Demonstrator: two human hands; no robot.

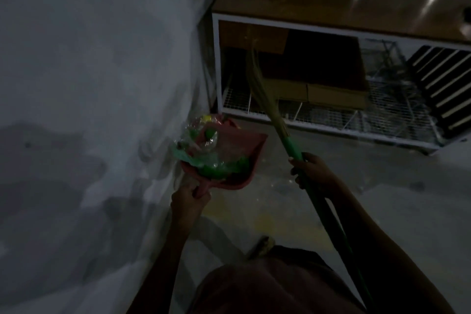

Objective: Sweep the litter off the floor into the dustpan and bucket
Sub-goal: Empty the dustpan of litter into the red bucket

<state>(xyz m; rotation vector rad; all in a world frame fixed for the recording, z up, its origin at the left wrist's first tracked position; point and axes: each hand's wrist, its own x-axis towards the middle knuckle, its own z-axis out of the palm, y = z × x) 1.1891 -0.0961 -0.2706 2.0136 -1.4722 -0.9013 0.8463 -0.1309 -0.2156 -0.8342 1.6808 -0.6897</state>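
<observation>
Head view, dim: left hand point(190, 197) grips the handle of a red dustpan point(237, 153), raised beside the wall point(89, 84); litter point(204, 145), clear plastic and green pieces, is heaped in the pan just beyond that grip. Right hand point(312, 171) grips the broom point(277, 120) by its green handle, bristles up before a white wire shelf point(331, 125).

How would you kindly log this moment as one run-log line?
left hand: holds dustpan with litter | right hand: holds broom, bristles raised

Very dim, grainy; motion blur, wide-angle bend at edges.
</observation>
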